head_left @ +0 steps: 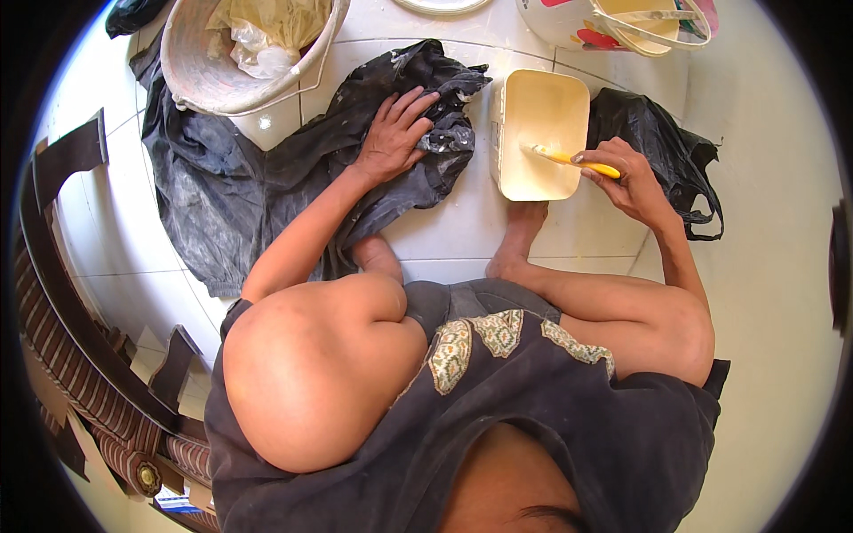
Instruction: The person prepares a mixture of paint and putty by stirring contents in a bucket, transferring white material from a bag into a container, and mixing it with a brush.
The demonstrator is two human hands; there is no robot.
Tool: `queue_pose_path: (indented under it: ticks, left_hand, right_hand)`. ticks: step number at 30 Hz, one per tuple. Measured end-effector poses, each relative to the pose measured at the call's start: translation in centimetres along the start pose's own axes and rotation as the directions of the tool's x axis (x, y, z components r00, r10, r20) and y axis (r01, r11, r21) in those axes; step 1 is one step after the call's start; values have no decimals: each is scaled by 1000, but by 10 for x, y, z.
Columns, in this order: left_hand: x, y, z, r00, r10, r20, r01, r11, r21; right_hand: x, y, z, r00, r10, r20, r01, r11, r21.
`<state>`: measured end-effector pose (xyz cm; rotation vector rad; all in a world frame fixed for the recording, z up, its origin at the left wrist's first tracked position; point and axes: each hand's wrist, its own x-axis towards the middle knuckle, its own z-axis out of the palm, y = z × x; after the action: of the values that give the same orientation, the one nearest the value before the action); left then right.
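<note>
My right hand (626,182) is closed round the yellow handle of a paintbrush (601,166). The brush reaches over the near part of a cream-coloured rectangular tub (543,98), its tip against the pale inside, where wet-looking whitish smears show. My left hand (396,138) lies flat on a crumpled dark cloth (267,195), fingers stretched out and a little apart. White paint stains mark the cloth, mostly beside my fingertips. The tub stands on the tiled floor just beyond my right foot (513,244).
A paint-smeared bucket (209,93) holding crumpled plastic stands at the far left, partly over the cloth. To the right of the tub lies a black plastic bag (657,147). Beyond it is a white pail (569,22) with a handle. Dark wooden furniture (67,266) edges the left.
</note>
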<state>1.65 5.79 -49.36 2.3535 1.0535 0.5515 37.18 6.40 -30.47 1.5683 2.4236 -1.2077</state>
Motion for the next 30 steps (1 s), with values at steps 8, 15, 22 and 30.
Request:
queue_pose_path:
  ticks: [8,15,22,30]
  left_hand:
    - [-1,0,0,1000,-9,18,9,1000,2]
    - [-1,-1,1,1000,-2,6,2,1000,-3]
    - [-2,-2,0,1000,2,2,-2,1000,0]
    - [-1,-1,0,1000,5,9,-5,1000,-2]
  right_hand:
    - [1,6,0,991,95,96,-110,981,163]
    - [5,5,1,966,78,247,-140,960,243]
    - [6,11,-1,967,185,177,-239,903,358]
    - [-2,25,-11,952,305,-34,-251,838,485]
